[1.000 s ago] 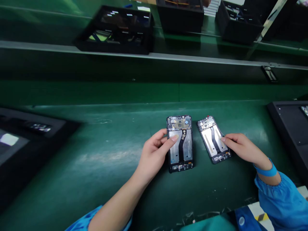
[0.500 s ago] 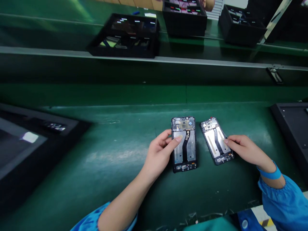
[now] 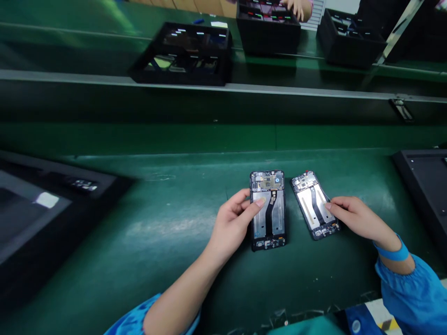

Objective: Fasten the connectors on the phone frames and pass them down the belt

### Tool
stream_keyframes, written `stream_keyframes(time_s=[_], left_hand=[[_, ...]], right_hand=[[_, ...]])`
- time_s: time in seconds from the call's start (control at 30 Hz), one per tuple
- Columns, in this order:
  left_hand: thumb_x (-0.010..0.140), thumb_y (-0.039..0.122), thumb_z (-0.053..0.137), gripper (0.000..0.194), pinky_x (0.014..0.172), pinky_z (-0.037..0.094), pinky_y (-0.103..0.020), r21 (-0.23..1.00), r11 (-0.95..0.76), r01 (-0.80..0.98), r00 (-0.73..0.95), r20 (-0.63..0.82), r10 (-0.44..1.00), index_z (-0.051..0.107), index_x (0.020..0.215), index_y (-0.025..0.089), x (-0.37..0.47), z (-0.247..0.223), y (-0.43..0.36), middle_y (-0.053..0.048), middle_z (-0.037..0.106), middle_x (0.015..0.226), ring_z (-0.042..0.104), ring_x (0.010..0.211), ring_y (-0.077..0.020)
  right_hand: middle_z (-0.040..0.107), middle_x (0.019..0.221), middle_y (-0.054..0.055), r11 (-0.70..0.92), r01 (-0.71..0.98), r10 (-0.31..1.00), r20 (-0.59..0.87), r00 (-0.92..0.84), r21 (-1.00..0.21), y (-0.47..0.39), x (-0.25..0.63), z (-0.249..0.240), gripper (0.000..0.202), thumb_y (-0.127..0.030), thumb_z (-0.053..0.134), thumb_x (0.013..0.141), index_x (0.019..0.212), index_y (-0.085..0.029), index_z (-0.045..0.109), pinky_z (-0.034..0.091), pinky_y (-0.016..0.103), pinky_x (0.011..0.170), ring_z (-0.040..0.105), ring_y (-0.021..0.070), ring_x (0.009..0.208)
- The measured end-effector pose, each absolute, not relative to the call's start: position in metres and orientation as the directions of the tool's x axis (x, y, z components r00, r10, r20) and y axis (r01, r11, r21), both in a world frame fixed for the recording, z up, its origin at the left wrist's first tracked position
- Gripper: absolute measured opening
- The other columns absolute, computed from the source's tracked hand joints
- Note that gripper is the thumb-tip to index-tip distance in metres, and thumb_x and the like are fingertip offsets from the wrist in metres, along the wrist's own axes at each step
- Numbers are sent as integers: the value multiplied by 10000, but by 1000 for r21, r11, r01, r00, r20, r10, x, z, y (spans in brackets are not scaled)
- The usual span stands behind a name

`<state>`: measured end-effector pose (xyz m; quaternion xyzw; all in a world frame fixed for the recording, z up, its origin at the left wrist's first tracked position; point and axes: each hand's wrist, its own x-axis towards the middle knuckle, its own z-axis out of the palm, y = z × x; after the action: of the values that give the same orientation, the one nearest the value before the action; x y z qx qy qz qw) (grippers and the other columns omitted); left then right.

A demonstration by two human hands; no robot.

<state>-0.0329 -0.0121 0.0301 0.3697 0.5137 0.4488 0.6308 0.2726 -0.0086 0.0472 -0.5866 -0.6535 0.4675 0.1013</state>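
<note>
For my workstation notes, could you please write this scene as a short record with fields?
Left hand: holds the left opened smartphone
Right hand: holds the right opened smartphone by its right edge
Phone state: back covers off, inner parts showing
Right wrist: blue band
Work surface: green bench
Background: another person's hand at a black bin

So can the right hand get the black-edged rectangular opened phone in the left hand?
Probably not easily: the black-edged phone is near, but the right hand pinches a silvery rectangular opened phone.
</note>
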Motion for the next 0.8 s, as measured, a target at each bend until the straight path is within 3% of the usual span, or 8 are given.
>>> stream_keyframes(time_s=[0.17, 0.4, 0.8], left_hand=[[797, 435, 795, 345, 567, 554, -253, 931, 320, -177, 64, -314, 947, 705, 1019, 187, -33, 29, -12, -27, 762, 761, 689, 596, -171], [793, 421, 806, 351, 566, 535, -223, 917, 341, -206, 74, -333, 940, 693, 1024, 182, -34, 26, -13, -25, 764, 763, 672, 581, -143], [839, 386, 762, 281, 580, 580, -275, 936, 305, -178, 87, -294, 952, 695, 1027, 188, -35, 26, -13, -45, 771, 800, 703, 620, -174]], right_hand=[[454, 658, -13, -116, 682, 863, -413, -291, -723, -9, 273, 47, 475, -554, 470, 1018, 717, -196, 550, 299, 300, 564, 407, 152, 610], [467, 657, -9, -107, 682, 864, -408, -297, -724, -9, 272, 47, 477, -555, 462, 1015, 720, -193, 557, 309, 293, 561, 409, 152, 607], [487, 658, 2, -92, 690, 864, -402, -303, -718, -8, 272, 48, 462, -534, 462, 1009, 715, -193, 564, 323, 292, 556, 420, 157, 608]])
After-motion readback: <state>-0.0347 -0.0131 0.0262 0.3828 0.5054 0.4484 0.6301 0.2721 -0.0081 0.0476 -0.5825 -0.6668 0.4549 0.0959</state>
